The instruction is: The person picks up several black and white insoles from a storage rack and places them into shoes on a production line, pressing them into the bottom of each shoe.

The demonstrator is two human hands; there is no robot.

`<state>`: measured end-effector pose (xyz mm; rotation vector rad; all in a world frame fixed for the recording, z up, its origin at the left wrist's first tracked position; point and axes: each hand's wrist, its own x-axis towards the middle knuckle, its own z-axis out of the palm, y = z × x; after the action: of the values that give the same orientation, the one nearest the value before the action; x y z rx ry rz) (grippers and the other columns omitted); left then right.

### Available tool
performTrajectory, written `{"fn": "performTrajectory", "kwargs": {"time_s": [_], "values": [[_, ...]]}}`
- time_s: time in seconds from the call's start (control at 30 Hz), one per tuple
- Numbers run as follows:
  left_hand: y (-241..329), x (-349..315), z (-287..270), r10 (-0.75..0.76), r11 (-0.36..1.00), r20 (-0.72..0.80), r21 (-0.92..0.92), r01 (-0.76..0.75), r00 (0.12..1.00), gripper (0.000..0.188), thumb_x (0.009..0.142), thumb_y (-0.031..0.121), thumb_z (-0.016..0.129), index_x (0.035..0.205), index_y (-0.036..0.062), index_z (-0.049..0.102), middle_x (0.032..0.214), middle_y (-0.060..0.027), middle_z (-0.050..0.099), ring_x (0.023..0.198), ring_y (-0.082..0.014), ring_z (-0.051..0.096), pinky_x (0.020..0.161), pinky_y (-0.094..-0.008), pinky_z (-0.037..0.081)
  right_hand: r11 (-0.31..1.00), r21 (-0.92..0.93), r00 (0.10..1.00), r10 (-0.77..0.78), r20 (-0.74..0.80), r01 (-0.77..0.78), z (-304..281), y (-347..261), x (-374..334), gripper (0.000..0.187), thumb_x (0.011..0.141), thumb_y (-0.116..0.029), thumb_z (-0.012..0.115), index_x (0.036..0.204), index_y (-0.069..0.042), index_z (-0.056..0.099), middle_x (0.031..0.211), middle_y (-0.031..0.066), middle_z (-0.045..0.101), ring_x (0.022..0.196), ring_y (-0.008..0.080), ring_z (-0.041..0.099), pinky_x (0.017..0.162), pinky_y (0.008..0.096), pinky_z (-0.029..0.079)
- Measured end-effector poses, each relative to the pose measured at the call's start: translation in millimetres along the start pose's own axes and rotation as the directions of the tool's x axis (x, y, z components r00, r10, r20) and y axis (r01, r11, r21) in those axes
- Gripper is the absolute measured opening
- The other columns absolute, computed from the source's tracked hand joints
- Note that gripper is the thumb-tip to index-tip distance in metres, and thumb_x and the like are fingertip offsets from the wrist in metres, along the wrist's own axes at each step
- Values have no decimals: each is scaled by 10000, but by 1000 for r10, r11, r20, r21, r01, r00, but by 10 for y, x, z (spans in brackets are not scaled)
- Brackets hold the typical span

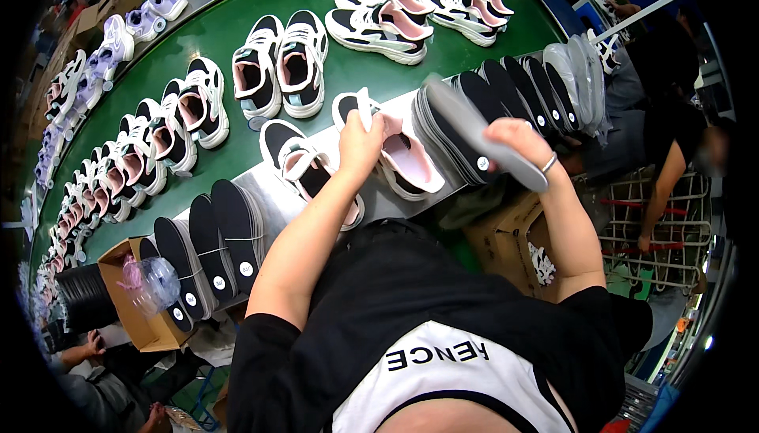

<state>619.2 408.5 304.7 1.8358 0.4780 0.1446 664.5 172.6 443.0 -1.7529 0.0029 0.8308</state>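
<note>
My left hand is closed on the raised tongue of a white, black and pink sneaker, whose pink-lined opening faces me. Its mate, another sneaker, stands just to the left on the pale metal ledge. In my right hand is a grey insole, pinched near one end and tilted, slightly blurred. It hangs over a stack of black insoles with grey edges, to the right of the sneaker.
Pairs of sneakers line the green conveyor. More insole stacks lie at left and right. An open carton holds a clear plastic bag; another carton sits below my right arm. Co-workers are on the right and lower left.
</note>
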Motion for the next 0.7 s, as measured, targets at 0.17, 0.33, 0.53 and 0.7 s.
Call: {"fn": "performTrajectory", "kwargs": {"time_s": [0.17, 0.33, 0.53, 0.7], "values": [[55, -17, 75, 105, 994, -49, 5, -105, 993, 356, 764, 307, 528, 830, -28, 429, 732, -247, 563, 711, -400, 553, 620, -434, 432, 843, -535, 968, 180, 177, -59, 488, 171, 145, 278, 678, -272, 594, 690, 5, 604, 597, 93, 551, 513, 173, 542, 490, 309, 469], [42, -121, 83, 185, 983, -74, 25, -183, 980, 336, 792, 288, 508, 849, -23, 395, 668, -243, 554, 630, -402, 556, 539, -443, 432, 69, -979, 922, -355, 154, 190, 1152, 461, 479, 341, 777, -349, 477, 680, -58, 625, 775, 143, 547, 720, 298, 562, 610, 390, 460], [107, -192, 117, 101, 994, -86, 57, -96, 991, 268, 767, 185, 492, 912, -10, 378, 725, -251, 560, 685, -403, 553, 589, -479, 430, -107, -985, 990, -35, 139, 134, 972, 302, 157, 454, 579, -358, 639, 891, -60, 497, 970, 146, 480, 847, 289, 523, 723, 408, 417], [95, -165, 163, 92, 991, -95, 106, -82, 991, 264, 762, 166, 501, 912, -7, 368, 689, -250, 557, 639, -414, 550, 566, -482, 431, -48, -971, 964, -123, 237, 233, 787, 198, 66, 224, 634, -292, 584, 664, -71, 562, 684, 125, 552, 667, 291, 571, 591, 393, 461]]}}
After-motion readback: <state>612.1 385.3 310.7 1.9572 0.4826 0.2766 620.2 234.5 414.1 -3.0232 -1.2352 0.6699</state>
